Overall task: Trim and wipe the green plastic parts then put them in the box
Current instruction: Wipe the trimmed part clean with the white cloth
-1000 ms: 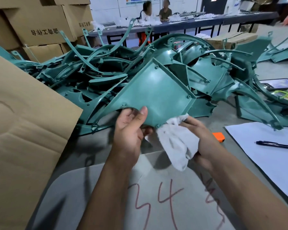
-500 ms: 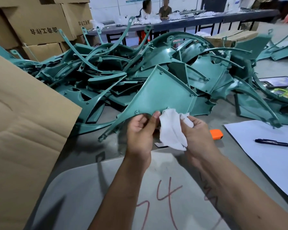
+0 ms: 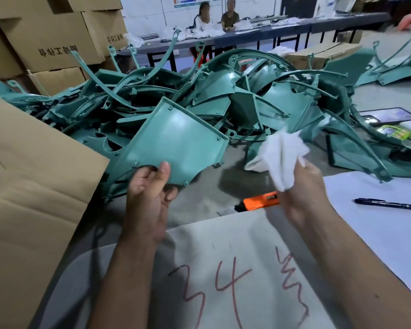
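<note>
Our left hand (image 3: pixel 150 186) pinches the green panel (image 3: pixel 176 141), its length rising up-left toward the box (image 3: pixel 33 186); our right hand (image 3: pixel 301 186), apart, clutches the cloth (image 3: pixel 282 153).

Tilted green panel (image 3: pixel 176 143), heaped green parts (image 3: pixel 247 96)

Bare table (image 3: pixel 207 198) lies between the cardboard flap (image 3: pixel 33 186) and orange cutter (image 3: pixel 259 202); the green pile (image 3: pixel 247 98) blocks beyond.

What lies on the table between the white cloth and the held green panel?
Nothing: in the head view only bare grey table separates the white cloth from the green panel.
</note>
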Action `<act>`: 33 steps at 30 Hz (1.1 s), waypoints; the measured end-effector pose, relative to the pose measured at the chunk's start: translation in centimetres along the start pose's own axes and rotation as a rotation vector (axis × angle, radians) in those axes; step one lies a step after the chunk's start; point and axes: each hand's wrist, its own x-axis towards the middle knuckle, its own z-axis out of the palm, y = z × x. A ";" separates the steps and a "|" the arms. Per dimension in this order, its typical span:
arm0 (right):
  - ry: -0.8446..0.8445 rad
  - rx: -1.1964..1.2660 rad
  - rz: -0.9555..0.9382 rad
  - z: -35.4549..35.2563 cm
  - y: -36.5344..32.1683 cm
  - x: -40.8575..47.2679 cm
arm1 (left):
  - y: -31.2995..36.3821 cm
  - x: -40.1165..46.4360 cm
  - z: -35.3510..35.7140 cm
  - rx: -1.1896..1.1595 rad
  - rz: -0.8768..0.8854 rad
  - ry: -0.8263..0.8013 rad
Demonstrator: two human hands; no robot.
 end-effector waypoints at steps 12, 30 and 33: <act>-0.290 -0.091 0.003 2.1 3.4 -2.4 | -1.9 -1.5 4.7 0.106 -0.060 -0.141; -0.128 -0.406 -0.211 -0.3 0.7 -0.2 | 0.0 0.3 -1.1 0.347 -0.079 -0.320; -0.384 -0.525 -0.191 0.4 1.4 -1.1 | -0.4 0.4 -0.6 0.342 -0.054 -0.305</act>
